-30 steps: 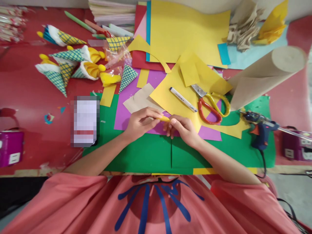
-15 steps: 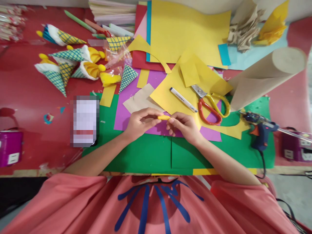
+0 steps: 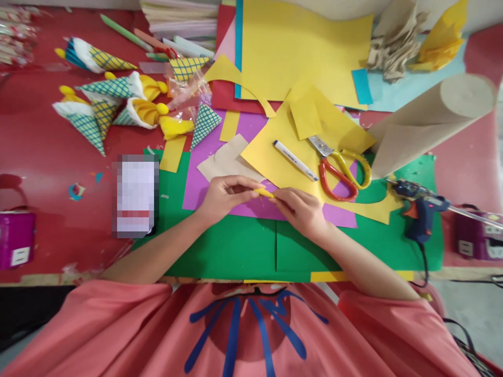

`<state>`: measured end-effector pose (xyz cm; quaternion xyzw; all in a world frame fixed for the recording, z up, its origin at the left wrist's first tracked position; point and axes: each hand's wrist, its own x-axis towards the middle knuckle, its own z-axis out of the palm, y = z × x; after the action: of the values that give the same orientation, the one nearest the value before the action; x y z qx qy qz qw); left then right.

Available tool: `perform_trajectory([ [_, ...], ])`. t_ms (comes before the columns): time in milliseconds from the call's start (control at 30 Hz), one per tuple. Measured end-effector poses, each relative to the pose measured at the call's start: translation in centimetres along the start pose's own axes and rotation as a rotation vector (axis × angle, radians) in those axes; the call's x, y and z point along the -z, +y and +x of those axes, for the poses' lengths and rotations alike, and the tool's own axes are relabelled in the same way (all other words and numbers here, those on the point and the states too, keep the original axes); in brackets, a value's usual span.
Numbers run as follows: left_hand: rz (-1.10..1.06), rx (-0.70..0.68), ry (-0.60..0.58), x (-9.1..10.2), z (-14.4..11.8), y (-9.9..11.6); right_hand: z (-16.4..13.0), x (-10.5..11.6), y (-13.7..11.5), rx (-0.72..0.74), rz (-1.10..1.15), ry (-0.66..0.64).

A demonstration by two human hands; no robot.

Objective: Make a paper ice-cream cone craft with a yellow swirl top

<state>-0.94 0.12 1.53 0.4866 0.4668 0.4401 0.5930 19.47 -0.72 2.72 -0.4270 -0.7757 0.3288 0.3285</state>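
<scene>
My left hand (image 3: pixel 226 196) and my right hand (image 3: pixel 301 209) meet over the purple paper sheet (image 3: pixel 255 207), both pinching a small rolled yellow paper piece (image 3: pixel 266 193) between their fingertips. Most of the piece is hidden by my fingers. Under the purple sheet lies a green sheet (image 3: pixel 236 246) along the table's near edge. A large yellow sheet (image 3: pixel 283 157) lies just beyond my hands, carrying a white marker (image 3: pixel 295 161) and red-and-yellow scissors (image 3: pixel 340 167).
A blue glue gun (image 3: pixel 422 212) lies at the right. A brown paper roll (image 3: pixel 428 123) slants at the upper right. Several patterned paper cones (image 3: pixel 106 102) sit at the upper left. A blurred phone (image 3: pixel 135 196) lies left of my hands. Purple boxes (image 3: pixel 15 243) stand at both table ends.
My fingers have shifted slightly around the yellow piece, the right hand's fingers closing in over it. Nothing else on the table has moved.
</scene>
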Motion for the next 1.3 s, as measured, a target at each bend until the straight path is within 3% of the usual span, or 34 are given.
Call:
perform_trajectory([
  [100,0.05,-0.132,-0.026,0.1,-0.2,-0.1,0.4,0.1,0.0,-0.21,0.282,-0.078],
  [233,0.156,-0.325,-0.058,0.3,-0.4,-0.4,1.0,0.1,-0.1,-0.535,0.754,-0.292],
  [333,0.199,-0.369,-0.069,0.4,-0.4,-0.5,1.3,-0.1,0.0,-0.601,0.887,-0.331],
  [467,0.206,-0.369,-0.065,0.4,-0.4,-0.4,1.3,-0.2,-0.1,-0.585,0.914,-0.295],
  [667,0.165,-0.205,0.017,0.0,-0.5,0.1,0.5,-0.2,-0.5,-0.392,0.564,-0.21],
  [867,0.059,-0.01,0.051,-0.4,-0.3,0.2,0.0,-0.2,0.3,0.068,-0.08,-0.098],
  [1000,-0.029,0.06,0.044,-0.5,-0.2,0.3,-0.1,-0.1,1.0,0.329,-0.327,-0.054],
  [1300,-0.034,0.096,-0.037,-0.2,-0.1,0.2,-0.2,0.1,1.4,0.413,-0.416,-0.062],
])
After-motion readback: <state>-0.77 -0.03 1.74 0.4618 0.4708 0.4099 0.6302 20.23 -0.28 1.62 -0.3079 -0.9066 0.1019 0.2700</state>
